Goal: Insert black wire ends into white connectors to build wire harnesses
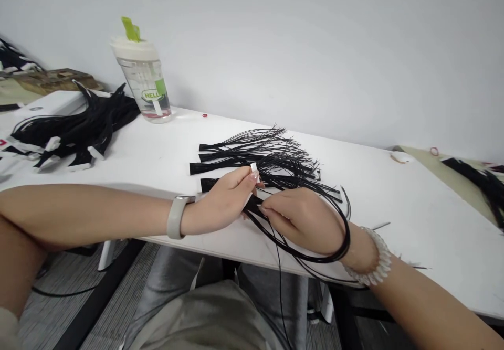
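My left hand (225, 200) is closed round a small white connector (254, 169), its thumb pressed on it near the middle of the table. Close beside it, my right hand (301, 216) pinches black wires (254, 203) between thumb and fingers. These wires loop out to the right over my right wrist, and one thin strand hangs past the table's front edge. Behind both hands lie several bundles of black wires (232, 156), with flat ends to the left and loose thin ends spread to the right.
On the white table (157, 161), a lidded water bottle (145, 82) stands at the back left beside a pile of black cables (90, 116) with white connectors. More black cables (478, 182) lie at the far right. A wall runs behind.
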`<state>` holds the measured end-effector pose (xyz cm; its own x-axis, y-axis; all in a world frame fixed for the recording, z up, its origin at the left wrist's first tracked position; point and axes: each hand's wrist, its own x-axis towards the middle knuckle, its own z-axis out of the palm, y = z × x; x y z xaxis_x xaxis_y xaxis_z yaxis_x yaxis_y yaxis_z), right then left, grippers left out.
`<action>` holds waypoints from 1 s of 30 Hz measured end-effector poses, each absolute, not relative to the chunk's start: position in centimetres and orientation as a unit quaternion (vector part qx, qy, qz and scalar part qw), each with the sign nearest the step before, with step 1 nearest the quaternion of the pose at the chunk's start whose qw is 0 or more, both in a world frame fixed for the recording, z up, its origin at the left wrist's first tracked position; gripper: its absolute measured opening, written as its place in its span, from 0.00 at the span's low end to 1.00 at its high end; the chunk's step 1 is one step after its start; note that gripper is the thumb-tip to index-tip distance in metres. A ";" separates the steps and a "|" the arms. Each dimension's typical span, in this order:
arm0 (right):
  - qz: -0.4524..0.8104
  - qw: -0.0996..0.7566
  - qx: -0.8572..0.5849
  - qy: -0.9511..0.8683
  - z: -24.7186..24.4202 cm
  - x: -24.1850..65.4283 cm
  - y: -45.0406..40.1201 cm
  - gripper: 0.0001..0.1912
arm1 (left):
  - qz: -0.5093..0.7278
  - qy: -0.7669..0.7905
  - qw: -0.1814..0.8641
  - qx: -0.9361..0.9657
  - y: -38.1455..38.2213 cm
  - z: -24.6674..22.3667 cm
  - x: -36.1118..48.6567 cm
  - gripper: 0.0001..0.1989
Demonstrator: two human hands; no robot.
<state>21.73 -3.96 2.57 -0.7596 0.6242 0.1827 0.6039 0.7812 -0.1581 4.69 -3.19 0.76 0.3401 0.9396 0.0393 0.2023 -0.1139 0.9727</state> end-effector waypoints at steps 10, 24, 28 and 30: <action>0.136 0.071 -0.367 -0.917 4.3 24.3 -2.2 0.10 | 0.334 0.445 0.482 0.677 -3.2 1.2 4.7 0.15; 0.493 0.630 -0.405 -0.443 6.2 32.0 3.2 0.11 | 0.325 0.447 0.487 0.676 -3.1 1.2 4.5 0.18; 0.401 0.547 -0.454 -0.577 5.7 28.5 1.0 0.05 | 0.318 0.444 0.489 0.680 -3.1 1.1 4.5 0.18; 0.327 0.449 -0.476 -0.681 5.1 26.3 -0.3 0.03 | 0.317 0.439 0.479 0.691 -3.1 1.2 4.6 0.18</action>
<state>26.28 -0.28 5.12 -0.1427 0.9431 0.3002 0.3549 0.3319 -0.8740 4.57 -3.07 1.16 0.4132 0.9105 0.0180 0.3035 -0.1563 0.9399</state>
